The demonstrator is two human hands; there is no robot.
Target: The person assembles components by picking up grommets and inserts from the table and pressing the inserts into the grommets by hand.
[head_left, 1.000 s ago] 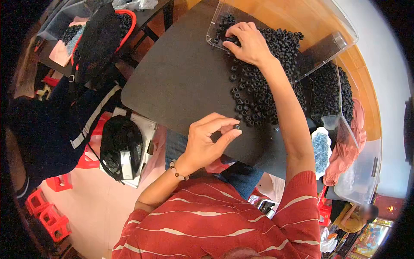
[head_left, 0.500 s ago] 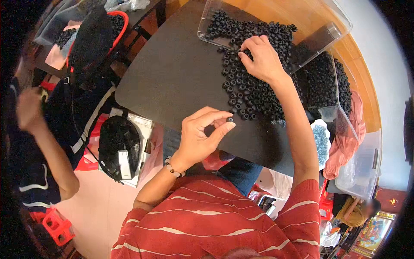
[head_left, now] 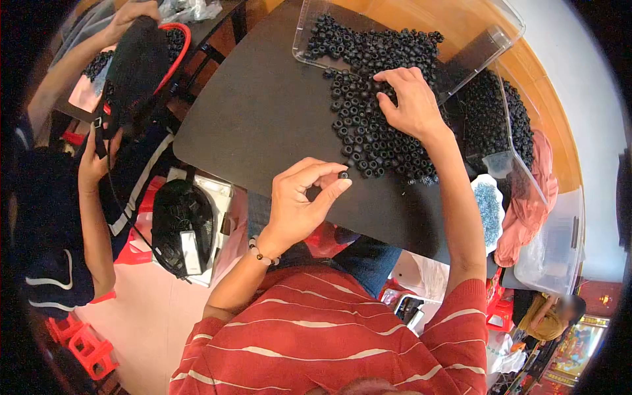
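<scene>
My left hand (head_left: 297, 201) pinches a small black ring-shaped piece (head_left: 343, 174) between thumb and index finger, just off the table's near side. A bracelet of round beads (head_left: 260, 253) circles that wrist. Over the heap of similar black pieces (head_left: 365, 138) on the dark table (head_left: 263, 99) hovers my right hand (head_left: 415, 108), its thumb and index finger apart, with nothing visible between them. Whether its fingertips touch the heap I cannot tell. The heap spreads out of a clear plastic box (head_left: 297, 49) lying at the far edge.
More black pieces fill a clear container (head_left: 507, 125) on the right. Beside it are a white scalloped dish (head_left: 488, 210) with small bluish bits and a pink cloth (head_left: 526, 217). At left, a co-worker (head_left: 92, 230) holds a black bag (head_left: 135, 72). Red stools (head_left: 89, 349) stand lower left.
My right hand has drawn back slightly toward me, thumb and index finger wider apart. My left hand, still pinching the piece, has shifted slightly left. The co-worker's hands have moved onto the black bag.
</scene>
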